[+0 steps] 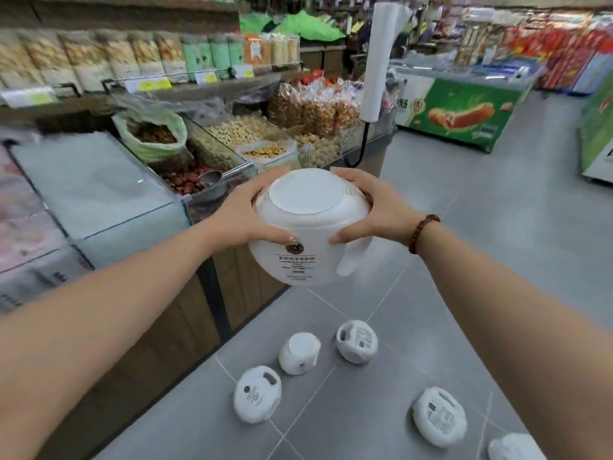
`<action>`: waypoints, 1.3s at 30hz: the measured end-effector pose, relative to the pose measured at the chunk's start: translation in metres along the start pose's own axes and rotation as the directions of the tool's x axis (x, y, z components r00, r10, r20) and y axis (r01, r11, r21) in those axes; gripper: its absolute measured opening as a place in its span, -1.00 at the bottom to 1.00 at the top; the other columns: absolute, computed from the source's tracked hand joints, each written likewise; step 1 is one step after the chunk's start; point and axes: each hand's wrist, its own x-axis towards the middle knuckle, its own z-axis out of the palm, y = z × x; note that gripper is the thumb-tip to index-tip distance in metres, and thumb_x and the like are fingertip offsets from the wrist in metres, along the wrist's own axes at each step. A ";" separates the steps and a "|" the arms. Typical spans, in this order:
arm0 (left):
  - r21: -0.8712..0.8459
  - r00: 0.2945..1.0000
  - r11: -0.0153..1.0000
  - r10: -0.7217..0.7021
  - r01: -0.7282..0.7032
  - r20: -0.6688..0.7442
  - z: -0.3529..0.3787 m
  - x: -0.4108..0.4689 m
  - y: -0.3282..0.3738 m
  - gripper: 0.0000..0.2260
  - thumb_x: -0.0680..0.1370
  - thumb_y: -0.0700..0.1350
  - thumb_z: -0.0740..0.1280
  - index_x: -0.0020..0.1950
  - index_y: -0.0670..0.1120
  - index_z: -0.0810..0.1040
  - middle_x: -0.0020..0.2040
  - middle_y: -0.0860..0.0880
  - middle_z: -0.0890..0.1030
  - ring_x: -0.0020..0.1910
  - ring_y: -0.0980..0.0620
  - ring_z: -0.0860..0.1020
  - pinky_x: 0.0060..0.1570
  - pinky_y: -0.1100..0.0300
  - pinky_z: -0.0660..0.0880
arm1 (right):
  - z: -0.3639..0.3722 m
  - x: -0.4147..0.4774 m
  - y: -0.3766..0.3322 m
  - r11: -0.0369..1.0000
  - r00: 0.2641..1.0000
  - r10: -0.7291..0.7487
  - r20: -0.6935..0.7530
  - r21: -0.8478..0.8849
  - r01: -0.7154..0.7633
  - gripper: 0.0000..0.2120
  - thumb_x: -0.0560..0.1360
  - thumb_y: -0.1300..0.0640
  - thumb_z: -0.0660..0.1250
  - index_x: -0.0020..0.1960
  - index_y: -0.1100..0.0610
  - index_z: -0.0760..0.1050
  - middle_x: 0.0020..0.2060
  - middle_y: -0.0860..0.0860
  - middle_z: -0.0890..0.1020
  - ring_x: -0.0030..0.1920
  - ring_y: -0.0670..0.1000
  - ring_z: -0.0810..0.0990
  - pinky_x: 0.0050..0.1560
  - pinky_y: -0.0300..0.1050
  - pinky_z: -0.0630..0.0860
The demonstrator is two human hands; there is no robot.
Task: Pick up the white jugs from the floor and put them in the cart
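I have both hands on one white jug (308,234), held up in the air at the middle of my view. My left hand (242,214) clasps its side at nine o'clock, fingers curled over the far edge and the thumb pressed on the near face just above the label. My right hand (374,210) mirrors it at three o'clock, its thumb tip also on the near face. The jug is turned so that a flat round end faces up toward me, and the printed label sits on the near side at six o'clock. A pale blurred part juts out under my right thumb, at about four o'clock; I cannot tell what it is. A bracelet (423,232) of dark red beads circles my right wrist.

Below, on the grey tiled floor (464,210), five more white jugs lie apart from one another. The first floor jug (300,353) is at six o'clock from the one I hold. The second floor jug (356,341) lies just beside it at five. The third floor jug (257,395) is at seven, nearer to me. The fourth floor jug (439,416) lies farther out at five, and the fifth floor jug (517,446) is cut off by the bottom edge.

At nine to eleven o'clock stands a glass counter (99,194), then open bins (232,131) of nuts and dried fruit with a metal scoop (212,177) in one. A roll of plastic bags (378,61) hangs at twelve o'clock, and a green freezer chest (464,111) stands at two.
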 end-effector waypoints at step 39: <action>-0.008 0.460 0.654 -0.541 0.757 -0.704 -0.279 -0.810 0.074 0.01 0.00 0.15 0.57 0.42 0.09 0.30 0.33 0.15 0.38 0.32 0.10 0.36 0.27 0.13 0.36 | 0.623 -0.194 -0.445 0.828 0.399 -0.539 0.741 0.379 0.414 -0.12 0.21 0.22 0.62 0.40 0.00 0.23 0.24 -0.15 0.35 0.24 -0.09 0.35 0.20 -0.18 0.33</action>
